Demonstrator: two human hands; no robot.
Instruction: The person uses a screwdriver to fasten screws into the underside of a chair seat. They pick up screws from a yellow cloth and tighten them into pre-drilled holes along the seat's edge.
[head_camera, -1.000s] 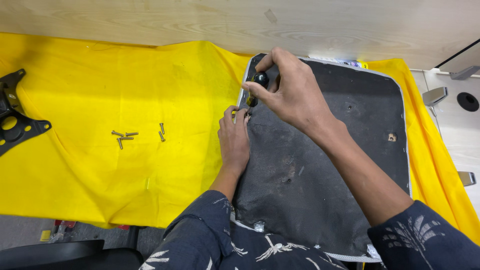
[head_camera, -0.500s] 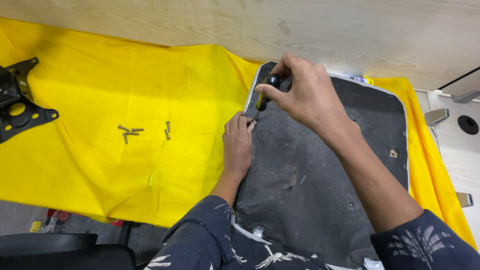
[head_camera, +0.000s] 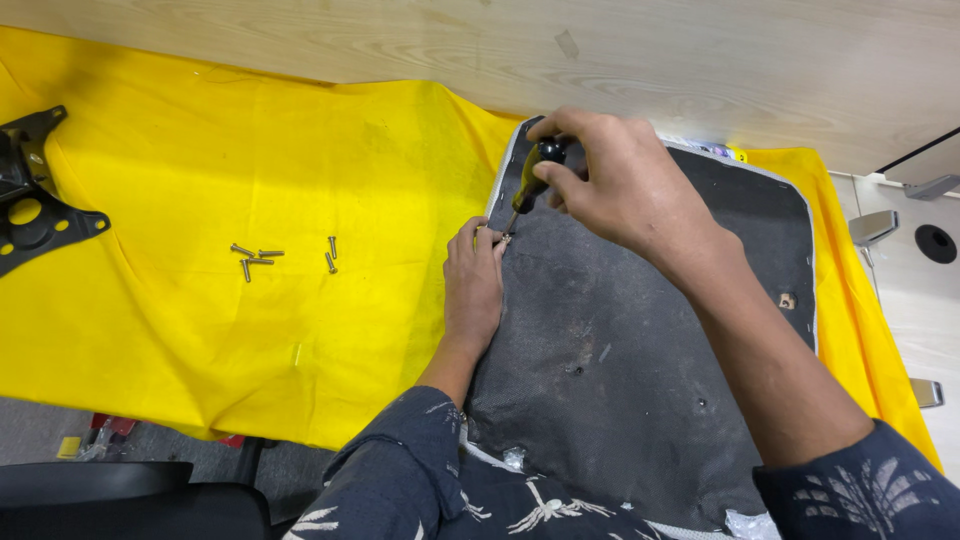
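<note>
The person has an office chair seat base (head_camera: 640, 380) lying upside down on a yellow cloth (head_camera: 250, 200), dark fabric underside facing up. The right hand (head_camera: 610, 185) is wrapped around a stubby screwdriver (head_camera: 533, 180) with a yellow-and-black handle, tip angled down to a small screw (head_camera: 503, 238) near the seat's left edge. The left hand (head_camera: 473, 280) lies flat on the seat with its fingertips pinching around that screw, so it's closed lightly on it rather than spread out.

To do this bit well, the driver probably wants to stand straighter over the screw, since at a slant the tip tends to cam out. Firm downward pressure and slow turns should help, fingers just clear of the tip.

A few loose screws (head_camera: 262, 258) sit well apart on the cloth, and a black metal bracket (head_camera: 30, 200) lies at the far left.
</note>
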